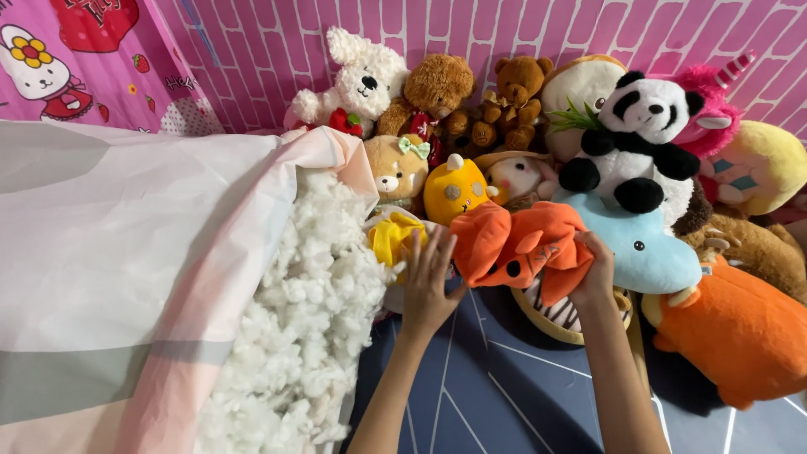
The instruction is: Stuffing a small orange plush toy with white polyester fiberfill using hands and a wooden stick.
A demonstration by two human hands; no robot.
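Orange plush toy (521, 245) looking soft and matt, white stuffing (307, 311) showing fluffy and clumpy at left, pink-and-grey fabric cover (109, 252) lying smooth with faint sheen, far panda toy (639, 134) appearing fuzzy.

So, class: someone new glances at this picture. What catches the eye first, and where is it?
The limp orange toy at centre, gripped by the right hand, with the left hand beside it. To the left, white stuffing spills from a pink cover. Behind, a heap of plush animals, the panda topmost.

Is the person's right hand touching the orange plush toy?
Touching. The head view shows the right hand closed around the edge of the orange plush toy, its fabric bunched in the fingers.
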